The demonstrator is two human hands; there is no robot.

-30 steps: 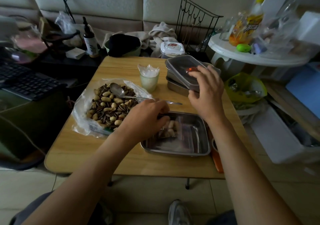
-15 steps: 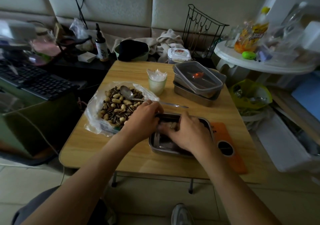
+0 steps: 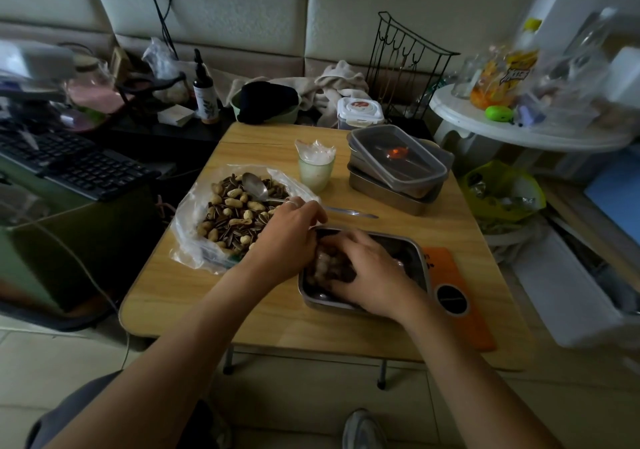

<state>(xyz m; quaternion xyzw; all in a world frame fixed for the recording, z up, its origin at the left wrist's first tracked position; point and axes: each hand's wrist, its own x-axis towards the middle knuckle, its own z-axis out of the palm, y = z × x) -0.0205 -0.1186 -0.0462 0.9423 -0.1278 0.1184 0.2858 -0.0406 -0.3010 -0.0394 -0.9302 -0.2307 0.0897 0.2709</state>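
On wooden bench [image 3: 263, 313]: brace tray [image 3: 421, 253] with curled left hand [image 3: 285, 237], grip unclear; gather nuts [image 3: 323, 258] gently, right hand [image 3: 372, 275] curled round them.

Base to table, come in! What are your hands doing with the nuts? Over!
Right hand curled round nuts in tray. Left hand at tray's rim, grip hidden. Spoon handle just behind left hand, not blocking. Over.

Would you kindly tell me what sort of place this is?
Probably a living room at home: a wooden table before padded sofa cushions, a keyboard alongside, and a bag of peanuts and seeds.
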